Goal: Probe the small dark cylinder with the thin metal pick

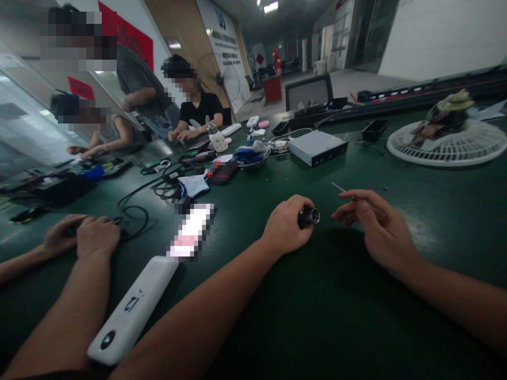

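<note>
The head camera looks forward and down across the table (317, 295).

A dark cylinder (308, 216) (shiny-ended) is held near a thin, slanting rod (338, 187).

Dark green table (356, 338) right under the grip (283, 227), mesh-back chair (309, 92) beyond it, red desk (273, 89) way further back on grey floor (348, 79). Blinds (16, 87) far to its left, white wall (431, 42) off right, ceiling light (271, 7) on.
</note>
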Tool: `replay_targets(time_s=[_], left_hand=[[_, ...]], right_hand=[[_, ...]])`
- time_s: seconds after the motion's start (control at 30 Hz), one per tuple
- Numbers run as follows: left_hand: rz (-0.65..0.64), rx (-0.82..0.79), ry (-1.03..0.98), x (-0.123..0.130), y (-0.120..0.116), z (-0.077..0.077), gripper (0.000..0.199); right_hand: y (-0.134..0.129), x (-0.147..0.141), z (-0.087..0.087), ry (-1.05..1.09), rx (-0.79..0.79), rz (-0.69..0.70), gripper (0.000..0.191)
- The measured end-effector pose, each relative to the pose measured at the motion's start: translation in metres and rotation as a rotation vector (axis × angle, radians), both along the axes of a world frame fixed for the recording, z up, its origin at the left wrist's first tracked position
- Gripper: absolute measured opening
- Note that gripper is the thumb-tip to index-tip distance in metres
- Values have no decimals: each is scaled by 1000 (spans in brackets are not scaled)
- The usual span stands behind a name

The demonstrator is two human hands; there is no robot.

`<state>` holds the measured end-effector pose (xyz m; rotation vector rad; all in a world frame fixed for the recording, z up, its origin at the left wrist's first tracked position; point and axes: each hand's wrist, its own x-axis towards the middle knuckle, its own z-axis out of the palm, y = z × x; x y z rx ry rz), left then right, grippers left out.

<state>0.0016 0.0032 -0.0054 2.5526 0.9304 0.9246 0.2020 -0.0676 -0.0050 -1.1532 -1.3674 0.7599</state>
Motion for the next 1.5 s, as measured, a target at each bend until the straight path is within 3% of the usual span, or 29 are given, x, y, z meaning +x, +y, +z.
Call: replay_targets(time_s=[0.13, 0.23, 0.8, 1.17, 1.5], left_hand=[[158, -21, -53, -1, 4, -4, 27], [188, -39, -71, -2, 6, -6, 26], [96, 0, -23, -1, 4, -2, 26], [98, 21, -31, 0, 3, -2, 24], [81, 17, -16, -1, 4, -2, 26]], right_hand=[[-4, 3, 1, 10, 90, 40, 37], [-6, 4, 2, -46, 75, 69, 34], [-7, 2, 8, -94, -29, 207, 29], [-6, 1, 5, -81, -63, 99, 30], [-7, 3, 5, -75, -57, 223, 30]])
